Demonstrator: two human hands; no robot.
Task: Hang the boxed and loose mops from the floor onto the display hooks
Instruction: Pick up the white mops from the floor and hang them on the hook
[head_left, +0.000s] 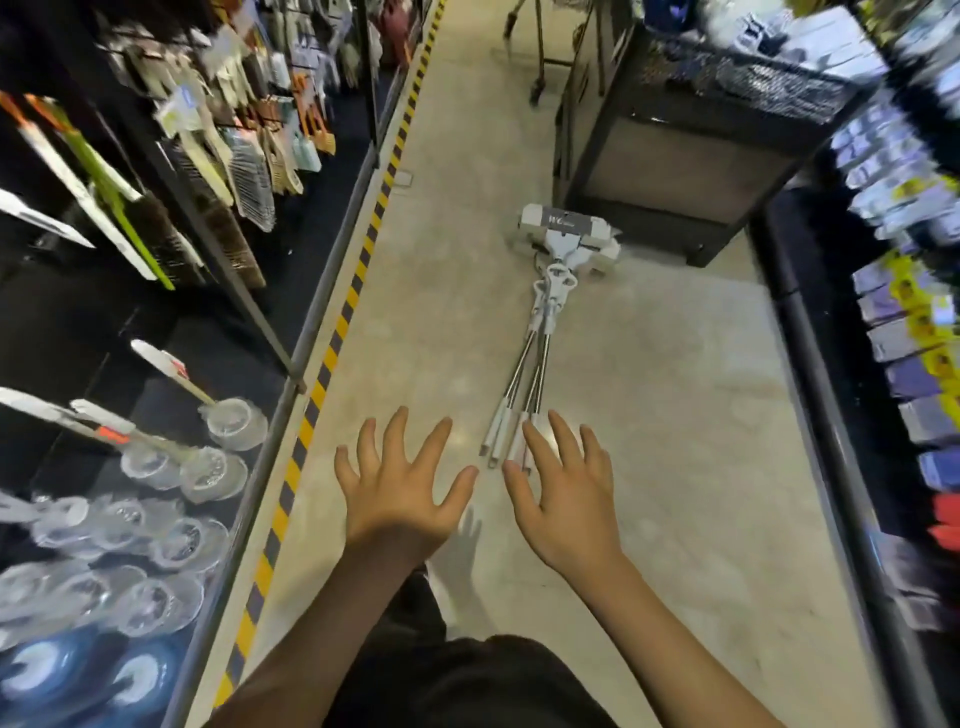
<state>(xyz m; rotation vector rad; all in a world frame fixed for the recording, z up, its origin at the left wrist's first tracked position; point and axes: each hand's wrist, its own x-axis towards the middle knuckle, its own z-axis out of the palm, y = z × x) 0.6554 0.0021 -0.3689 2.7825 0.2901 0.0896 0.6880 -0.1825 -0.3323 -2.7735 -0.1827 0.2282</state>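
Observation:
A bundle of loose mops (540, 332) lies on the concrete aisle floor, white heads far from me, silver poles and white handle ends pointing toward me. A grey paper band wraps the mop heads (569, 228). My left hand (400, 493) hovers with fingers spread, left of the handle ends, holding nothing. My right hand (563, 493) is also spread, its fingertips over the white handle ends (501, 441); whether it touches them I cannot tell. Display racks with hanging brushes (249, 156) line the left side.
A yellow-and-black striped line (332, 358) edges the left shelving, whose low shelf holds clear plastic brush holders (171, 499). A dark metal stand (691, 145) sits just beyond the mop heads. Shelves of boxed goods (909, 353) run along the right. Cart legs (537, 62) stand far down the aisle.

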